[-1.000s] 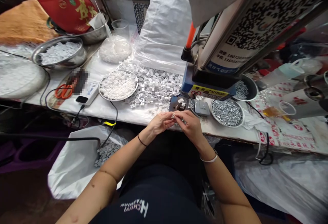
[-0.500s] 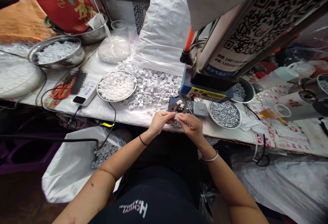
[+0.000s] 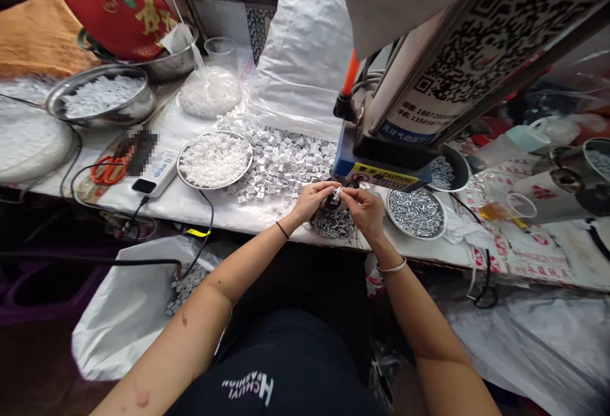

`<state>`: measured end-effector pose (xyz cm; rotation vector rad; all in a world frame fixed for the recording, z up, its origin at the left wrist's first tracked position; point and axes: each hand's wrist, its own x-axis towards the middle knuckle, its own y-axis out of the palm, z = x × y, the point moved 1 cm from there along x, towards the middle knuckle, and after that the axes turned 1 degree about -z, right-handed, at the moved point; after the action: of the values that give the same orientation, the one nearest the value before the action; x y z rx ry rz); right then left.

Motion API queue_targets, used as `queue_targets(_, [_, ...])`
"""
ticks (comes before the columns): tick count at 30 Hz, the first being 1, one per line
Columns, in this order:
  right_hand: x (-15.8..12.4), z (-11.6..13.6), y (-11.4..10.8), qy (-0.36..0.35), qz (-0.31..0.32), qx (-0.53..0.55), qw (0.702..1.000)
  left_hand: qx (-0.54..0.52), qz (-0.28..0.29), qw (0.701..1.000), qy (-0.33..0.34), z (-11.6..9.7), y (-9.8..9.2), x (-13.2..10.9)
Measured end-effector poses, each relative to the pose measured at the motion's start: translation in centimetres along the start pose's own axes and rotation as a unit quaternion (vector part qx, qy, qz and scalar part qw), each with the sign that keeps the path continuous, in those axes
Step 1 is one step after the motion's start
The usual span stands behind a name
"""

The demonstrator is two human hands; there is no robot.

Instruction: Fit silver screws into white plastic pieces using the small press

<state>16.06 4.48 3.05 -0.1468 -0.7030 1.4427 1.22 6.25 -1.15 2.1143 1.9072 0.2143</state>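
My left hand (image 3: 312, 203) and my right hand (image 3: 366, 211) meet under the head of a blue bench press (image 3: 381, 165). Between their fingertips is a small white plastic piece (image 3: 337, 193), pinched from both sides and partly covered by the fingers. Just below them, small metal pins (image 3: 334, 223) lie heaped at the table's front edge. Left of my left hand spreads a pile of white square plastic blocks (image 3: 290, 165). Close to my right hand is a round dish of metal pins (image 3: 415, 214).
A plate of small white parts (image 3: 215, 159) and a power bank (image 3: 156, 173) stand to the left, near orange-handled scissors (image 3: 108, 169). A steel bowl (image 3: 102, 117) holds white pieces. Behind the pin dish is a dark bowl (image 3: 450, 168). Below the table hangs a white sack (image 3: 124, 314).
Both hands have moved up and away from me, in under the press head, with the white piece between them. The pin heap at the table edge is now uncovered.
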Motion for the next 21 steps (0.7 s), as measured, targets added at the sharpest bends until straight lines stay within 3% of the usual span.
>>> queue_targets(5, [0.3,-0.2,-0.2,-0.116,0.049,-0.082,0.989,-0.006,0.015,0.999,-0.028,0.2,-0.2,0.0])
queue_targets(9, [0.4,0.1,-0.3,-0.158,0.091,-0.142,0.973,0.006,0.053,0.998,0.037,-0.4,-0.3,-0.2])
queue_targets(14, [-0.1,0.2,-1.2,-0.152,0.104,-0.139,0.973,0.085,0.094,0.985,0.12,-1.1,-0.4,0.0])
queue_targets(17, [-1.5,-2.2,-2.1,-0.122,0.075,-0.196,0.97,0.116,0.107,0.979,0.13,-1.0,-0.5,0.4])
queue_targets(19, [-3.0,-4.5,-2.5,-0.108,0.059,-0.28,0.952,0.131,0.114,0.975,0.138,-0.8,-0.6,0.7])
queue_targets(21, [-4.6,-6.8,-2.7,-0.118,0.081,-0.345,0.927,0.144,0.12,0.972,0.144,-0.7,-0.7,0.9])
